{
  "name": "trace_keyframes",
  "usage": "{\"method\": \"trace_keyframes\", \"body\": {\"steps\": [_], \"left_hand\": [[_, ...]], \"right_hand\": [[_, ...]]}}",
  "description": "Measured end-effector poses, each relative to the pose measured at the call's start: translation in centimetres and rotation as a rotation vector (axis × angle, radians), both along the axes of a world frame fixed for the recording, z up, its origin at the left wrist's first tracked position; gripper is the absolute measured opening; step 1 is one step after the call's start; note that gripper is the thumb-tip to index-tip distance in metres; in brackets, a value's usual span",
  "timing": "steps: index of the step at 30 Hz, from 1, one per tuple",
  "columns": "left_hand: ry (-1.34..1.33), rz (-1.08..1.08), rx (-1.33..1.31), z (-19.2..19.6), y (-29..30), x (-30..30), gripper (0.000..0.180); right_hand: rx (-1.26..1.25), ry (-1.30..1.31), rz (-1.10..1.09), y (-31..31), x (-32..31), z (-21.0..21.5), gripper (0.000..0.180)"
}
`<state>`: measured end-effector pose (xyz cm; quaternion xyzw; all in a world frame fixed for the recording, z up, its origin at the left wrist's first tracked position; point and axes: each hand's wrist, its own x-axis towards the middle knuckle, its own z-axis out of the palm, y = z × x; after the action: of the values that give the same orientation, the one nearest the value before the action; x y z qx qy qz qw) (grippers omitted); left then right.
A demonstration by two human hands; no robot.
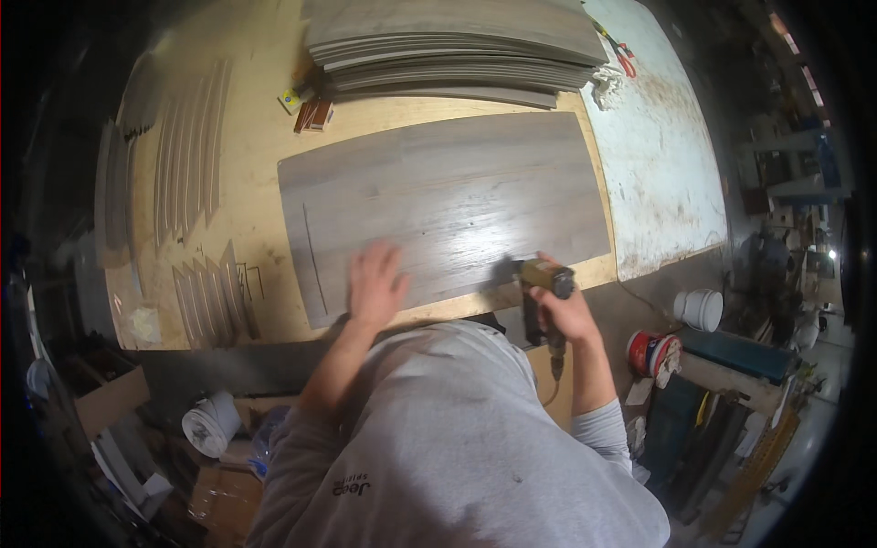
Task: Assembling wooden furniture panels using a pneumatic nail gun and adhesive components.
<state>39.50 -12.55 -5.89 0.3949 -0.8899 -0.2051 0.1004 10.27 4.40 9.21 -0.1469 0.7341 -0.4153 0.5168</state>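
Grey wood-grain panel (438, 205) lies flat on the worktop (251, 82), my left hand (375, 283) spread open pressing it, my right hand (562, 310) clenched around a yellow power tool (539, 274) at its near edge; cutting appears barely begun.

Left hand (375, 283) is pressed flat on a big grey wood-look plank (438, 196) lying on the plywood workbench (256, 128). Right hand (565, 310) grips a yellow power tool (539, 279) at the plank's near edge. Stack of similar planks (457, 46) sits further back, thin cut strips (187, 151) off to the left.
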Motion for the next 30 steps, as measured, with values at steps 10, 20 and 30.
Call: {"method": "trace_keyframes", "body": {"steps": [10, 20, 30], "left_hand": [[0.167, 0.623, 0.243, -4.1, -3.6, 11.1, 0.059], [0.112, 0.691, 0.344, -4.6, -5.7, 12.2, 0.041], [0.303, 0.979, 0.376, -8.4, -11.7, 9.8, 0.035]], "right_hand": [[0.088, 1.005, 0.199, 3.5, -17.0, -8.3, 0.085], [0.112, 0.954, 0.28, -5.6, -19.2, -8.9, 0.063], [0.164, 0.797, -0.101, -10.9, -13.3, -14.8, 0.057]]}}
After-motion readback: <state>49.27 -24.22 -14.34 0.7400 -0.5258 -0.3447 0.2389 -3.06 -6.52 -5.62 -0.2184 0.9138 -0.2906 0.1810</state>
